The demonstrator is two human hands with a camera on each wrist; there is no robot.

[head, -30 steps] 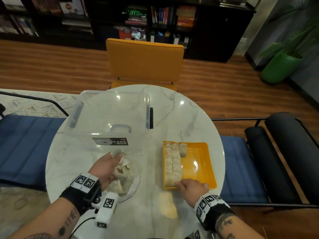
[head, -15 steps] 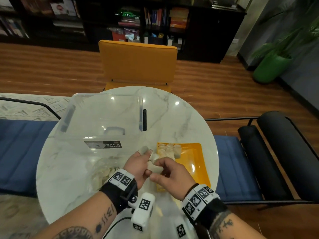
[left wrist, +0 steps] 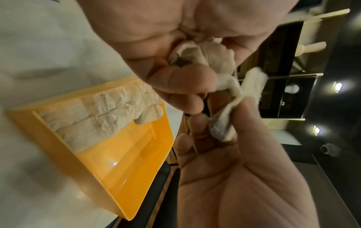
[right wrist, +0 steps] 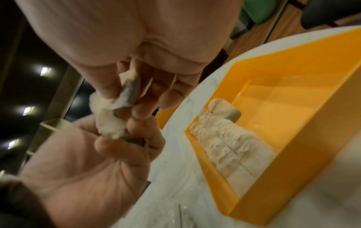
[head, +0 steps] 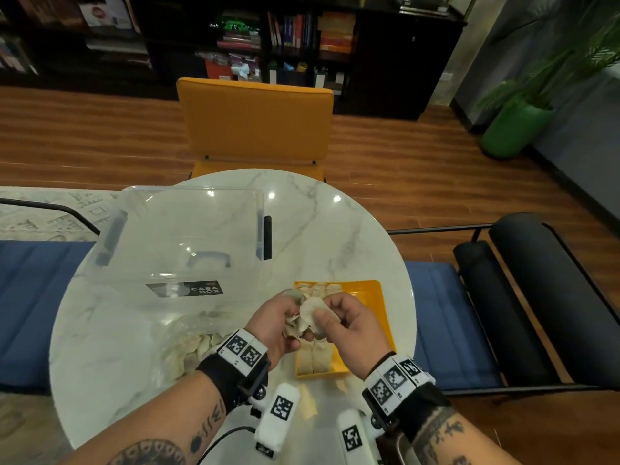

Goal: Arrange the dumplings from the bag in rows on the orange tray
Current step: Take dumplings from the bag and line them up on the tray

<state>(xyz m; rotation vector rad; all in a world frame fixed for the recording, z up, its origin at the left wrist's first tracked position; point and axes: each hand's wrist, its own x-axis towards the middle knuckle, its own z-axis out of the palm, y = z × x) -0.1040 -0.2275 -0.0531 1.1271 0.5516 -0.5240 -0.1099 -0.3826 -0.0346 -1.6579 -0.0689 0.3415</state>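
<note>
**Two hands, a clump of dumplings, above the tray**

Nearest to us, both wrists carry black bands with checkered marker tags, and our hands meet just above the near part of the orange tray. Our left hand has its fingers curled round a small clump of pale dumplings — the left wrist view shows the folded dough tucked against the palm. Our right hand pinches one dumpling from that clump between thumb and fingertips; in the right wrist view the piece sits between the thumb and the fingers while its other end touches what the left hand holds. Whether the piece has come free of the clump we cannot tell.

Below the hands, the tray lies on the white marble table, to our right of centre. Along its left side, dumplings are packed touching one another in two rows, the second shorter; the right part of the tray floor is bare orange.

To the left of the tray, near our left forearm, lies the clear bag with more dumplings inside. Beyond it stands a clear plastic box with a dark label — farther still, an orange chair at the table's far edge, then dark bookshelves.
</note>
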